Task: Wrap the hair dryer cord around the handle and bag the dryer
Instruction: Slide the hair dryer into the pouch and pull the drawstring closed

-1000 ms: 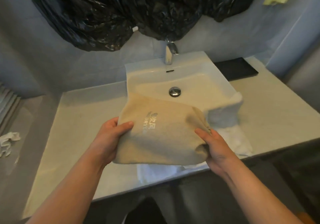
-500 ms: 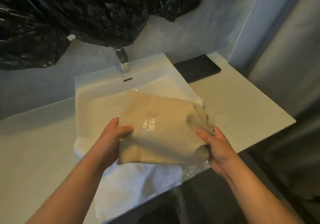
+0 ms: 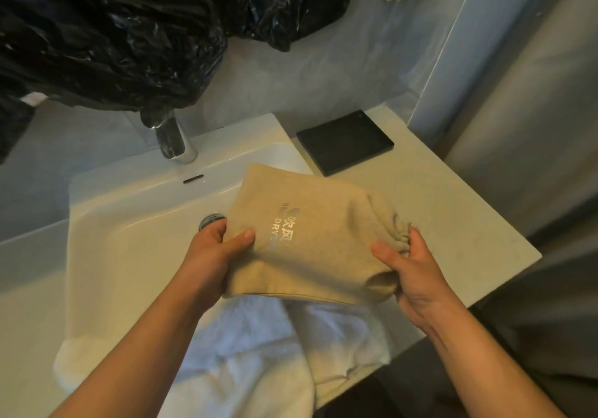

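Note:
A beige cloth dryer bag (image 3: 310,233) with silver lettering is held in the air over the right half of the sink. It bulges as if full; the hair dryer and its cord are hidden inside. My left hand (image 3: 213,255) grips the bag's left edge, thumb on top. My right hand (image 3: 411,268) grips the gathered, puckered right end of the bag.
A white sink (image 3: 129,242) with a chrome faucet (image 3: 174,145) and drain (image 3: 212,220) lies below. A white towel (image 3: 259,353) hangs over the sink's front edge. A black tray (image 3: 344,140) sits on the pale counter (image 3: 453,223) behind the bag. Black plastic bags (image 3: 113,35) hang above.
Both hands carried the bag to the right, from over the sink's middle toward the counter. The view swung right too. The drain shows again left of the bag.

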A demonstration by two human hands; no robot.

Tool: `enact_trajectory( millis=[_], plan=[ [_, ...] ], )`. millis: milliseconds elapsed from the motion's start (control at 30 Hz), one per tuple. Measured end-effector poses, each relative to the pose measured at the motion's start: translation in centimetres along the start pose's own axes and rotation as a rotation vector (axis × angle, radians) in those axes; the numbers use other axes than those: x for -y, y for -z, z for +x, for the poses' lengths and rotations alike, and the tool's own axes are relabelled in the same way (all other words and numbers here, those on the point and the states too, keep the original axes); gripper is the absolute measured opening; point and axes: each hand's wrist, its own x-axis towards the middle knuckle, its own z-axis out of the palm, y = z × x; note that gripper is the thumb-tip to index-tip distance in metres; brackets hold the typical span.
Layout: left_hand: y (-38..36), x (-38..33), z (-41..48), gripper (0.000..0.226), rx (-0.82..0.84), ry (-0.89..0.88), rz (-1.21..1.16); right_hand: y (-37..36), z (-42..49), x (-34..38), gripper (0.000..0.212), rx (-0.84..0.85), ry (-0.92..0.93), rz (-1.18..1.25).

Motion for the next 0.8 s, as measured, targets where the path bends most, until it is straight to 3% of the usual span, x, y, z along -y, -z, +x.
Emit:
enact_trajectory(
  millis=[167, 267, 367, 500, 600, 667, 733, 800],
  plan=[
    [-1.5, 0.0, 1.8, 0.024, 0.001, 0.004, 0.002, 0.5, 1.7, 1.1, 0.045, -0.01, 0.017, -0.036],
    [-2.3, -0.2, 2.7, 0.037, -0.002, 0.004, -0.021, 0.9, 2.9, 1.8, 0.039, -0.02, 0.02, -0.06],
    [-3.4, -0.3, 3.7, 0.027, -0.016, 0.004, -0.033, 1.3, 4.2, 2.8, 0.037, -0.011, 0.028, -0.087],
    [-5.8, -0.4, 5.3, 0.033, -0.046, 0.004, -0.027, 3.0, 6.5, 4.2, 0.044, 0.006, 0.015, -0.087],
    [-8.4, -0.5, 7.0, 0.034, -0.076, 0.02, -0.043, 5.1, 8.8, 5.3, 0.085, 0.022, -0.013, -0.103],
    [-10.6, -0.4, 8.1, 0.033, -0.08, 0.029, -0.038, 6.8, 10.6, 6.2, 0.095, 0.01, -0.037, -0.109],
    [-13.1, -0.2, 9.4, 0.036, -0.107, 0.036, -0.02, 8.5, 12.5, 7.3, 0.089, 0.021, -0.048, -0.119],
    [-15.6, 0.0, 10.9, 0.038, -0.149, 0.04, 0.0, 10.2, 14.5, 8.6, 0.069, 0.025, -0.049, -0.126]
  ],
)
